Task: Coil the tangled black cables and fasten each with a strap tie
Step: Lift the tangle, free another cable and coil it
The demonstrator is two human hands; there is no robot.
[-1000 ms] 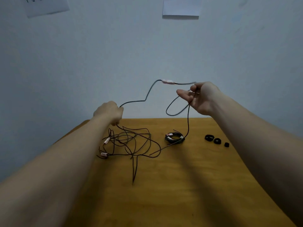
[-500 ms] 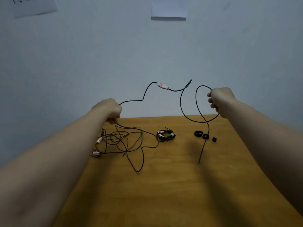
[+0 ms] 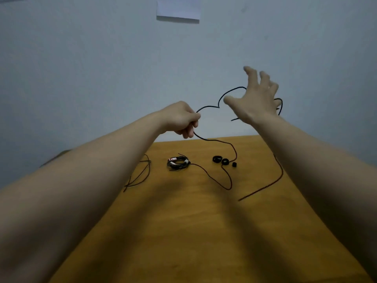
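A thin black cable [image 3: 208, 107] arches in the air between my hands. My left hand [image 3: 179, 119] grips it in a closed fist above the table's far edge. My right hand [image 3: 253, 101] is raised higher with fingers spread, and the cable loops behind the palm and shows again at its right side. From my left hand the cable drops to the table and curls toward a coiled, tagged cable bundle [image 3: 177, 163]. A loose cable end [image 3: 263, 188] lies on the right. Three small black strap tie rolls [image 3: 217, 159] sit beside the bundle. Part of the tangle [image 3: 142, 172] shows past my left forearm.
The wooden table [image 3: 183, 231] stands against a pale wall, with its far edge just beyond the cables. A sheet of paper [image 3: 177, 9] is stuck high on the wall. My forearms cover the table's left and right sides.
My right hand has gone from a closed grip to spread fingers and has risen. My left hand has moved right and up with the cable. More cable now trails across the table's right side.
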